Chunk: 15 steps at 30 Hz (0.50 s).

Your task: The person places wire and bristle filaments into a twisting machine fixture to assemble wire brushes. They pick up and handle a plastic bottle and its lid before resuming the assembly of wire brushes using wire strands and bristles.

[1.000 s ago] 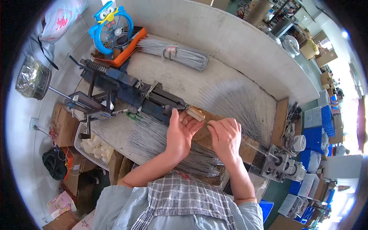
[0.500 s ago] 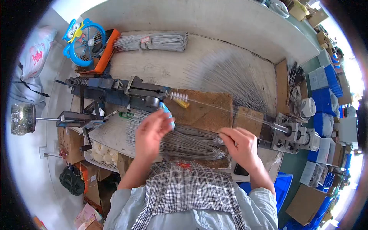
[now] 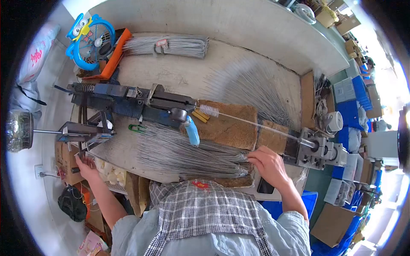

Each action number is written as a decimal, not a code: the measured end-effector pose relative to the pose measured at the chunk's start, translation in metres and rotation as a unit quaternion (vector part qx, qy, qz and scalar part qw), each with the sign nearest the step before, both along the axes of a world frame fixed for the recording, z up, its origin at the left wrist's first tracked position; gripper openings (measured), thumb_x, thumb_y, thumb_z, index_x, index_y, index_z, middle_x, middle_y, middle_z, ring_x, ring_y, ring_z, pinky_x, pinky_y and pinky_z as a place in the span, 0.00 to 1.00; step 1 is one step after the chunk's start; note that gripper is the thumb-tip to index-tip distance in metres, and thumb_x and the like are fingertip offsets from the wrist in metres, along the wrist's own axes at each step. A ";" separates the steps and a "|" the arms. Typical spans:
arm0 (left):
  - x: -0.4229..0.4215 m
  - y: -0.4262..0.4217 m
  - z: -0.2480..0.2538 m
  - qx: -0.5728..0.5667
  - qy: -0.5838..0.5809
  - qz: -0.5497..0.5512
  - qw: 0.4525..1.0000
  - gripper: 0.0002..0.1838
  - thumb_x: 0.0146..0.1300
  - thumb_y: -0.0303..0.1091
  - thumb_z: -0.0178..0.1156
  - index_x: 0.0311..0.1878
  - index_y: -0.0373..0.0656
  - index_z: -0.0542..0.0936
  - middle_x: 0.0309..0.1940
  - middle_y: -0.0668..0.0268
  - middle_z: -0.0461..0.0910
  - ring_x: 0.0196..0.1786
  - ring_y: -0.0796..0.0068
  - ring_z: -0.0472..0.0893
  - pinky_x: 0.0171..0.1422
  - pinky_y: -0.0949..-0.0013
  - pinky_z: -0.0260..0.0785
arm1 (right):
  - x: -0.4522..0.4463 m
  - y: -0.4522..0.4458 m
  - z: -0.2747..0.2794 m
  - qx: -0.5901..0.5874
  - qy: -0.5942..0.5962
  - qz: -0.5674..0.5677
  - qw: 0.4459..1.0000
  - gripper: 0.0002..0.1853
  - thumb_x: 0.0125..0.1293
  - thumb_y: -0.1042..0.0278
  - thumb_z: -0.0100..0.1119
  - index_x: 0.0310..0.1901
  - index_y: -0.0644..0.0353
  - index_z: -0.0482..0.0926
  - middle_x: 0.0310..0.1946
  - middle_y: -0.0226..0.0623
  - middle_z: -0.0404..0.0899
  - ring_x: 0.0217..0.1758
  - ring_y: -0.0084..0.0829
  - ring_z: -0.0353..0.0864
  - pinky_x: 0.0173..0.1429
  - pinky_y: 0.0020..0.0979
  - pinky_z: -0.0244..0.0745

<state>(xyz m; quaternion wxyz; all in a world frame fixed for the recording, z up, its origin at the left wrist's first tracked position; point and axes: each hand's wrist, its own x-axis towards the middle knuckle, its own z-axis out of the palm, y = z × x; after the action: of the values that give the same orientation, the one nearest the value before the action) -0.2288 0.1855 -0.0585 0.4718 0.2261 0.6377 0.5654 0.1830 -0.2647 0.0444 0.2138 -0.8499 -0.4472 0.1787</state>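
My left hand [image 3: 88, 168] is at the crank handle [image 3: 76, 170] below the metal frame on the left, its fingers curled around it. My right hand [image 3: 270, 165] pinches the ends of thin metal wires at the right end of a loose wire bundle [image 3: 192, 153]. Above the hands, a white spiral bristle brush [image 3: 209, 110] sits at the tip of the dark metal clamp [image 3: 166, 100]. Its twisted wire stem [image 3: 256, 124] runs right into the spindle [image 3: 308, 144] of a machine. A blue-wrapped lever [image 3: 192, 132] hangs from the clamp.
Many brushes lie fanned out [image 3: 260, 89] behind the brown board [image 3: 235, 132]. A tied wire bundle [image 3: 183, 46] is at the back, beside an orange tray [image 3: 112, 59] and a blue owl-shaped fan [image 3: 89, 42]. A phone [image 3: 265, 186] lies near the front edge.
My left hand has moved from beside the blue-wrapped lever down and left to the crank handle. My right hand stays at the wire ends. The view has shifted slightly.
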 end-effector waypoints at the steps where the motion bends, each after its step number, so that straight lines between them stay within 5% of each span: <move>1: -0.003 -0.004 -0.007 0.005 0.009 -0.009 1.000 0.21 0.60 0.56 0.63 0.35 0.46 0.77 0.28 0.72 0.75 0.32 0.79 0.74 0.36 0.75 0.64 | -0.001 -0.002 0.004 -0.002 -0.007 -0.002 1.000 0.07 0.61 0.65 0.61 0.38 0.56 0.82 0.34 0.38 0.79 0.38 0.42 0.81 0.41 0.38 0.76; 4: 0.035 -0.039 -0.012 0.023 0.063 0.004 0.998 0.24 0.62 0.57 0.61 0.38 0.42 0.77 0.28 0.71 0.76 0.29 0.78 0.74 0.35 0.76 0.66 | 0.000 -0.009 0.006 0.000 -0.002 -0.028 1.000 0.07 0.62 0.66 0.60 0.39 0.58 0.81 0.34 0.41 0.79 0.39 0.45 0.81 0.41 0.40 0.75; 7: 0.069 -0.074 -0.014 -0.022 -0.066 -0.056 0.996 0.22 0.65 0.54 0.58 0.40 0.40 0.77 0.29 0.69 0.78 0.31 0.77 0.76 0.38 0.74 0.71 | 0.003 -0.019 -0.008 -0.034 0.073 -0.082 0.993 0.07 0.64 0.66 0.59 0.39 0.60 0.80 0.34 0.44 0.79 0.39 0.48 0.80 0.41 0.41 0.74; 11: 0.134 -0.131 -0.020 -0.060 -0.286 -0.221 0.930 0.15 0.70 0.43 0.53 0.44 0.40 0.77 0.35 0.63 0.80 0.36 0.70 0.81 0.44 0.64 0.78 | 0.005 -0.018 -0.012 -0.037 0.081 -0.073 0.993 0.08 0.64 0.67 0.58 0.41 0.60 0.79 0.34 0.47 0.80 0.40 0.50 0.80 0.41 0.42 0.73; 15: 0.214 -0.197 0.031 -0.066 -0.259 -0.435 0.860 0.14 0.70 0.39 0.52 0.49 0.39 0.76 0.42 0.62 0.79 0.47 0.67 0.80 0.52 0.63 0.75 | 0.006 -0.029 -0.022 -0.005 0.068 -0.029 0.997 0.09 0.64 0.65 0.59 0.43 0.59 0.80 0.36 0.45 0.80 0.39 0.48 0.80 0.42 0.41 0.74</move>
<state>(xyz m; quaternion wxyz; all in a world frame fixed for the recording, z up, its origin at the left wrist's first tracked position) -0.0148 -0.0112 -0.0274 0.8316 0.2941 0.3654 0.2974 0.1892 -0.2933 0.0219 0.2445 -0.8493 -0.4062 0.2320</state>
